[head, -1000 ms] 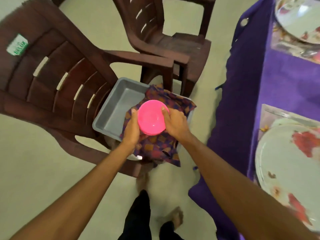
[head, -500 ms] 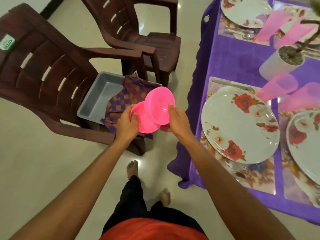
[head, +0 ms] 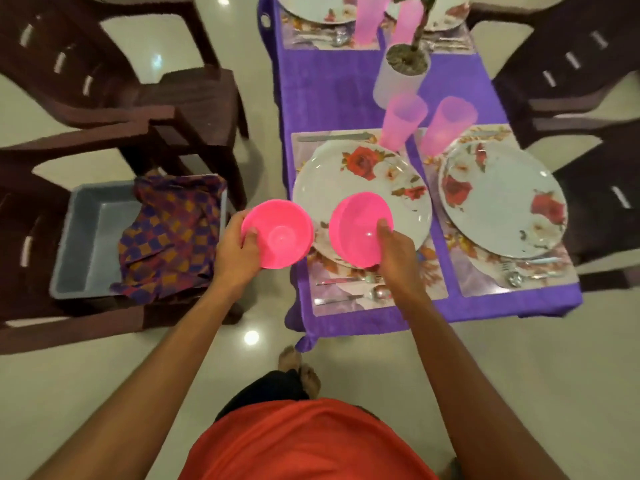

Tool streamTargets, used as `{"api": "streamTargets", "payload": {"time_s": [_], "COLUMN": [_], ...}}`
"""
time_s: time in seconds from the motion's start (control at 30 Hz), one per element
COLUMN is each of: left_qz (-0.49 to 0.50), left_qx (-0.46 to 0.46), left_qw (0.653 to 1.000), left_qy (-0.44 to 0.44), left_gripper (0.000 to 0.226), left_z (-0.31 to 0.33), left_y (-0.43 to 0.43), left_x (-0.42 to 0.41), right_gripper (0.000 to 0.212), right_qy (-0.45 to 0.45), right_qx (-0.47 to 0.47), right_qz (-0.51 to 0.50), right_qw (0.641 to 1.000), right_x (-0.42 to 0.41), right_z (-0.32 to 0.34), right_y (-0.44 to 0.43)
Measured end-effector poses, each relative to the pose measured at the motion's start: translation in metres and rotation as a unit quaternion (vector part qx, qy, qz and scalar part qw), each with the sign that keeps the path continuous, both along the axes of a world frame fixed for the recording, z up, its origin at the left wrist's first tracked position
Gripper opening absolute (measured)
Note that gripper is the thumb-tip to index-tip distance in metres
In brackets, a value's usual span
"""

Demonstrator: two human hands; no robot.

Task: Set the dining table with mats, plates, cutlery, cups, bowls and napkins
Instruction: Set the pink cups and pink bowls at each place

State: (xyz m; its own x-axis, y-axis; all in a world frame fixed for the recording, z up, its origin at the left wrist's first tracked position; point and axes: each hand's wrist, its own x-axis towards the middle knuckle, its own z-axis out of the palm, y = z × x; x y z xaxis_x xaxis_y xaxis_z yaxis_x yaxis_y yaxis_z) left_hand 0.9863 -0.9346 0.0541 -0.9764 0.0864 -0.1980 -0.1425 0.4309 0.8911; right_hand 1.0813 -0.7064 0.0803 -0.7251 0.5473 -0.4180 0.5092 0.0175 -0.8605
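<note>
head view: the left hand grips a pink left bowl by its near rim, thumb inside and fingers curled beneath, holding it in the air just off the table's left edge, above the floor. the right hand grips the matching right bowl the same way, thumb over the rim; this bowl tilts toward the left and hangs over the near floral plate. whether it touches the plate, i cannot tell. the two bowls sit close but apart.

the plate lies on a place mat on the purple-covered table, with a spoon at the mat's near edge and a knife at its far edge. a second plate lies to the right on its own mat. two pink cups stand just beyond the plates, and a white plant pot stands behind them.

to the left, a grey tub rests on a brown chair, with checked cloth draped over its right side.
</note>
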Motion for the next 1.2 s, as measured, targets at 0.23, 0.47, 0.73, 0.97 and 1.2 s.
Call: {"api": "streamTargets", "payload": {"time_s": [0.23, 0.47, 0.73, 0.97, 1.2], "left_qz": [-0.096, -0.159, -0.14, -0.069, -0.017], "left_qx": [0.046, 0.05, 0.037, 0.031, 0.036], "left_qw": [0.994, 0.985, 0.989, 0.997, 0.999], "left_qy": [-0.007, -0.033, -0.038, -0.029, -0.018], "left_gripper": [0.028, 0.03, 0.032, 0.034, 0.034], "left_z": [-0.004, -0.006, 0.005, 0.01, 0.024], "left_y": [0.061, 0.087, 0.112, 0.136, 0.188], "left_x": [0.006, 0.014, 0.019, 0.033, 0.069], "right_gripper": [0.057, 0.037, 0.037, 0.063, 0.041], "right_qy": [-0.118, -0.172, -0.186, -0.178, -0.036], "right_qx": [0.182, 0.219, 0.195, 0.17, 0.194], "right_qz": [-0.086, -0.082, -0.053, 0.046, 0.014], "right_qw": [0.972, 0.957, 0.961, 0.968, 0.98], "right_x": [0.08, 0.105, 0.093, 0.097, 0.097], "right_z": [-0.043, -0.06, -0.067, -0.077, -0.022], "right_y": [0.074, 0.087, 0.092, 0.112, 0.159]}}
